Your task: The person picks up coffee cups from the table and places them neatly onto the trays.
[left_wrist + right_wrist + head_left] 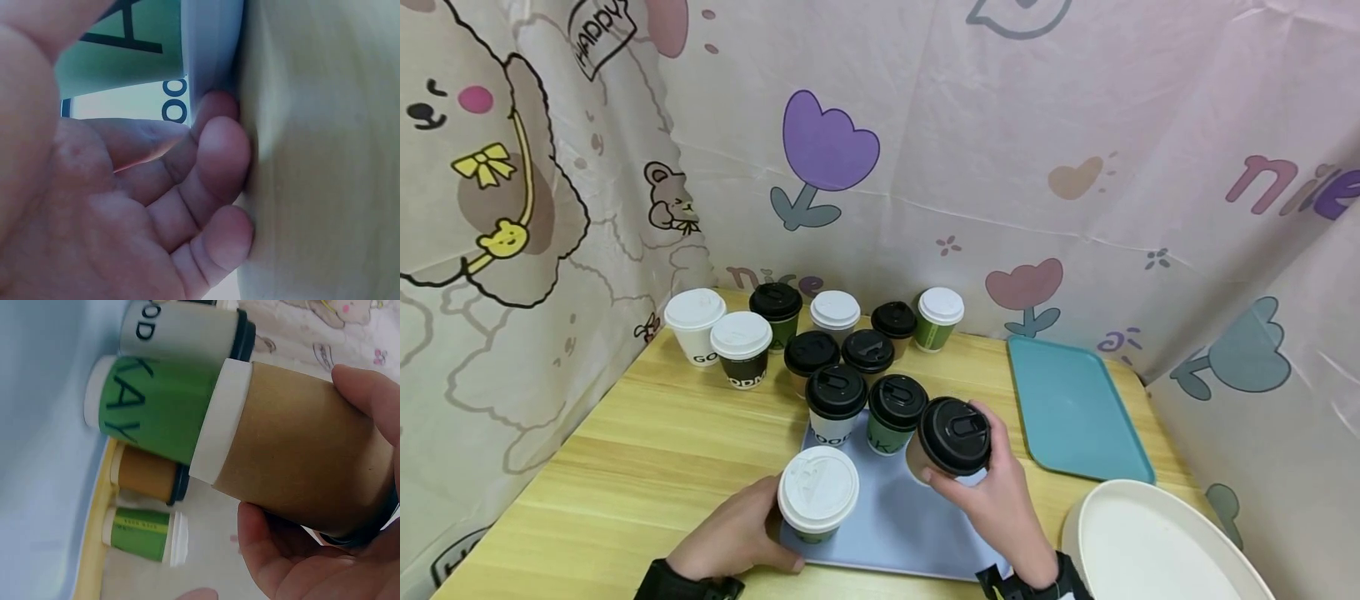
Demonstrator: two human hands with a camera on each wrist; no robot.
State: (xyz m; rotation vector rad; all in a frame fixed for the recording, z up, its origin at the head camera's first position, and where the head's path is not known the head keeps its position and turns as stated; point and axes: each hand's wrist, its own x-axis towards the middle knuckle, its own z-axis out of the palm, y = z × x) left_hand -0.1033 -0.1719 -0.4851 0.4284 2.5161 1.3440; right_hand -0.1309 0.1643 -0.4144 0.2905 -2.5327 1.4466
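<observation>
My right hand [1000,492] grips a brown paper cup [300,450] with a black lid [955,435], tilted and raised above the blue tray [902,533]. My left hand [737,529] holds the tray's near left corner, thumb along the front edge; in the left wrist view its curled fingers [224,156] meet the tray's side and the table. Beside this hand, a white-lidded green cup [817,492] stands upright on the tray. Farther back on it are a green cup [891,417] marked KAY and a white cup [835,404], both black-lidded.
Behind the tray stand several more lidded cups, including a white cup [695,325] and a green cup [936,321]. A teal tray [1078,408] lies on the wooden table [647,450] at right. A round white container [1157,542] occupies the near right. Printed cloth hangs around the table.
</observation>
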